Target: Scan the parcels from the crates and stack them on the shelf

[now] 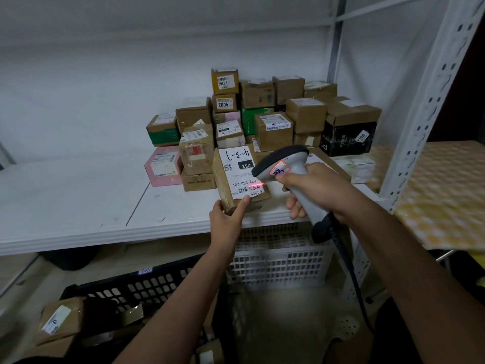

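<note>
Left hand grips the brown parcel by its near corner, tilting it up at the front edge of the shelf, just in front of the stacked parcels. Right hand is wrapped round the scanner, red line landing across the barcode label right beside the left thumb. Risk here: that thumb sits at the label's edge, and if it creeps over the bars the read may fail. The corner hold looks thin too; a slip could drop the parcel toward the crates below the shelf.
</note>
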Demonstrator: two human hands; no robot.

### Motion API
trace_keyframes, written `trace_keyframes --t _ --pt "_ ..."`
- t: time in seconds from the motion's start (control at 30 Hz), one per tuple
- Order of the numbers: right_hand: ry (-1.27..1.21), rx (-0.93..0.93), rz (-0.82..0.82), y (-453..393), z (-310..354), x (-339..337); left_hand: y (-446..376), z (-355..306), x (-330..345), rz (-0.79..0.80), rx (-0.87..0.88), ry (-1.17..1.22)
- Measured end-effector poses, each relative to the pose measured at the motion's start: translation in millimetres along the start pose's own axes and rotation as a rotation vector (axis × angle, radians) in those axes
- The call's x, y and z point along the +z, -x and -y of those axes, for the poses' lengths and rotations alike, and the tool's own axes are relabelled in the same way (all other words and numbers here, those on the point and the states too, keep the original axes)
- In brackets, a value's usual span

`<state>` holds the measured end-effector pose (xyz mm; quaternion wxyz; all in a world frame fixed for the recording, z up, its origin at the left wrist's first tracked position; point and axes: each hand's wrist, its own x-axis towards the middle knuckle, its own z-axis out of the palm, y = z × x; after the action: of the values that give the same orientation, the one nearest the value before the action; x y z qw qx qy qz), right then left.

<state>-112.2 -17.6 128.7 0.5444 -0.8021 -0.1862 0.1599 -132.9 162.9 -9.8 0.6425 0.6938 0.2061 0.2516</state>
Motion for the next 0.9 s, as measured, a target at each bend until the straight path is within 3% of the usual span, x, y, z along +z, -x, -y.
trace_keyframes --t 0.47,0.6,0.73,0.8,0.9 --pt "0.0 0.008 0.014 3 0 3 -5 8 1 0.011 -0.019 -0.009" --pt "-0.069 -0.016 -0.067 -3 -7 -4 -15 2 2 0.053 -0.169 0.012" --pt "-0.147 -0.022 -0.23 -9 -22 -19 -32 -17 1 0.293 -0.261 -0.37" --pt "-0.172 -0.016 -0.281 -11 -29 -25 -41 -25 5 0.306 -0.144 -0.614" --pt "-0.181 0.009 -0.293 -15 -41 -29 -50 -30 17 0.261 0.015 -0.639"
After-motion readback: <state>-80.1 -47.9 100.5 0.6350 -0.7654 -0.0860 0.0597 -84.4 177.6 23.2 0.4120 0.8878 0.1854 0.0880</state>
